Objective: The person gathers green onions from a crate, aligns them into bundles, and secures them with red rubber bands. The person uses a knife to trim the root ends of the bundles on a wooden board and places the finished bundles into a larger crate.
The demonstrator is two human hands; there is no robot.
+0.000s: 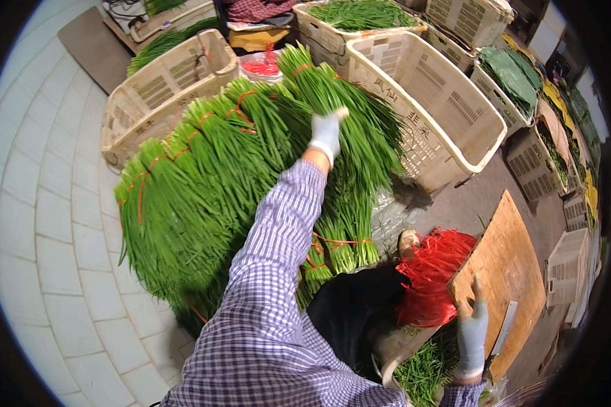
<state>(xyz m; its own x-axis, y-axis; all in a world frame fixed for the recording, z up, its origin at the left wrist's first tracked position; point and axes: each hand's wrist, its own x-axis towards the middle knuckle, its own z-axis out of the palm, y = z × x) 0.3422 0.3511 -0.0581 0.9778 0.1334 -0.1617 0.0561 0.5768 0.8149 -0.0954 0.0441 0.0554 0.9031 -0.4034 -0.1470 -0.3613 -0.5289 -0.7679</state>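
Observation:
Bundles of green garlic chives (203, 203) with red ties lie in a large heap before me. My left hand (328, 132), in a pale glove with bare fingertips, rests on the bundle (310, 84) at the heap's top; whether its fingers grip the stalks cannot be told. My right hand (472, 330), gloved the same way, is at the near edge of a wooden board (509, 274) with its fingers apart. A knife or flat metal blade (504, 325) lies on the board beside it. Red plastic ties (435, 274) hang in a thick bunch left of the board.
An empty white plastic crate (427, 102) stands beyond the heap, another crate (168, 107) at the upper left. Loose green trimmings (425, 369) fill a container below the board. Stacked crates (537, 157) of greens line the right. A tiled wall (61, 244) curves along the left.

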